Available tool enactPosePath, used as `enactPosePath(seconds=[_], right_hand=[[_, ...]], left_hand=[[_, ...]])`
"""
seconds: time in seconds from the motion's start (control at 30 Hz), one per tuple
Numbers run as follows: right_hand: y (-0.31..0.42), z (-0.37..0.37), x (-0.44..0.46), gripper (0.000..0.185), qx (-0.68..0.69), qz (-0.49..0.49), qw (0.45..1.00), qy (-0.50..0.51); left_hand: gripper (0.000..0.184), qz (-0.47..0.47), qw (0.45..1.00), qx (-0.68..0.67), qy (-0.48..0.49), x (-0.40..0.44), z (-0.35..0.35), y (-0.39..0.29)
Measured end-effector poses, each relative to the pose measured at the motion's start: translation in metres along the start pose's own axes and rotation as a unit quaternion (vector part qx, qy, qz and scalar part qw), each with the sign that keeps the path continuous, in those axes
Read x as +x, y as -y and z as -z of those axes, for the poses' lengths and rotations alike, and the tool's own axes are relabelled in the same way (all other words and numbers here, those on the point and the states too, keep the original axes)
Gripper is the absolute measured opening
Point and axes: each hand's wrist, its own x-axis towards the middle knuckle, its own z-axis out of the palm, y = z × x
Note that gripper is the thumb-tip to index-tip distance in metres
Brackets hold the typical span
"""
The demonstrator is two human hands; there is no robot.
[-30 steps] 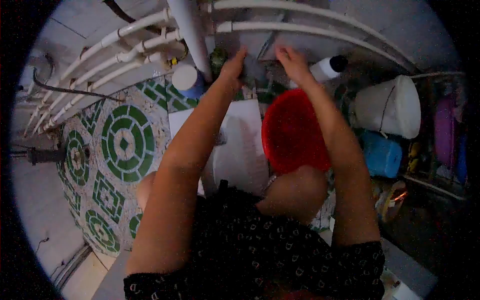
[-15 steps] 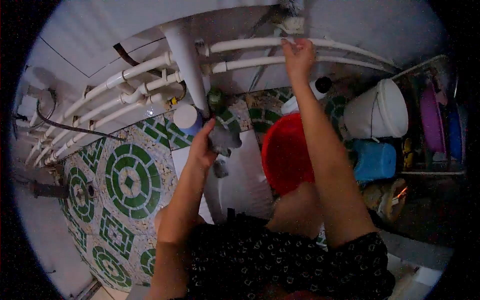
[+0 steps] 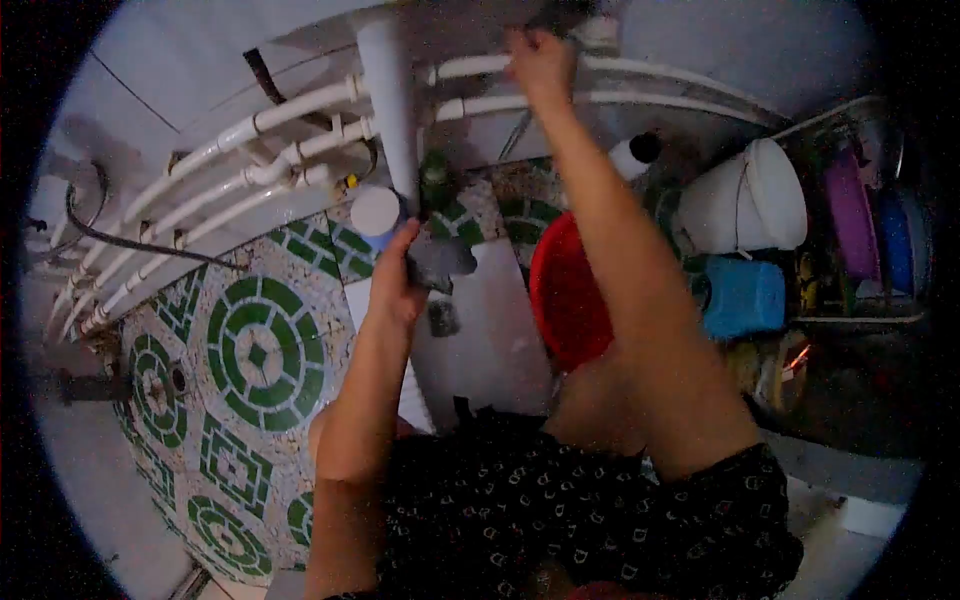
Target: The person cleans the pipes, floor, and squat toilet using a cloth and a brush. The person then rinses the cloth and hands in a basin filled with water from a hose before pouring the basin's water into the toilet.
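My left hand (image 3: 398, 278) is closed on a limp grey cloth (image 3: 440, 262), which hangs over a pale flat panel (image 3: 485, 320). Beyond that hand stands a tub with a white lid and blue side (image 3: 377, 212). My right hand (image 3: 543, 70) is raised to the wall in front of the upper white pipe (image 3: 470, 67). Its fingers are curled together, and whatever they may hold is too small and dark to make out. Under my right forearm sits a red basin (image 3: 568, 300), partly covered by the arm.
White pipes (image 3: 300, 105) run along the wall, with a thick white downpipe (image 3: 387, 110) in front. At right stand a white bucket (image 3: 735, 205), a blue container (image 3: 742, 297) and a rack with a purple basin (image 3: 850, 225). Green patterned tiles (image 3: 262, 355) cover the floor at left.
My right hand has moved up and left along the wall, from the pipe's lower side to across it. My left hand keeps hold of the grey cloth. The view has shifted slightly.
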Motion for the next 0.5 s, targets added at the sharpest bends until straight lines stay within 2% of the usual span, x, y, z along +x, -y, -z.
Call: enactPosePath(seconds=[0.03, 0.1, 0.17, 0.2, 0.3, 0.4, 0.5], right_hand=[[0.003, 0.004, 0.016, 0.029, 0.000, -0.024, 0.999, 0.028], [-0.007, 0.018, 0.039, 0.024, 0.202, -0.114, 0.971, 0.058], [-0.016, 0.023, 0.055, 0.029, 0.445, -0.176, 0.875, 0.075], [0.046, 0.064, 0.023, 0.030, 0.143, -0.106, 0.980, 0.088], [0.053, 0.074, 0.027, 0.026, 0.103, -0.106, 0.967, 0.207], [0.099, 0.076, 0.034, 0.024, -0.060, -0.227, 0.953, 0.191], [0.076, 0.060, 0.041, 0.026, -0.188, -0.092, 0.966, 0.149]], left_hand=[[0.031, -0.005, 1.000, -0.002, 0.009, 0.001, 0.000, 0.000], [0.030, 0.012, 1.000, -0.015, -0.010, 0.009, 0.011, 0.001], [0.029, 0.021, 1.000, -0.021, 0.002, 0.010, 0.013, -0.002], [0.029, 0.023, 0.999, -0.023, -0.018, 0.008, 0.010, -0.004], [0.029, 0.023, 0.998, -0.021, -0.045, 0.002, 0.000, -0.006], [0.028, 0.008, 0.999, -0.025, -0.024, 0.003, 0.000, -0.004], [0.029, 0.001, 1.000, -0.022, -0.023, 0.000, 0.000, -0.004]])
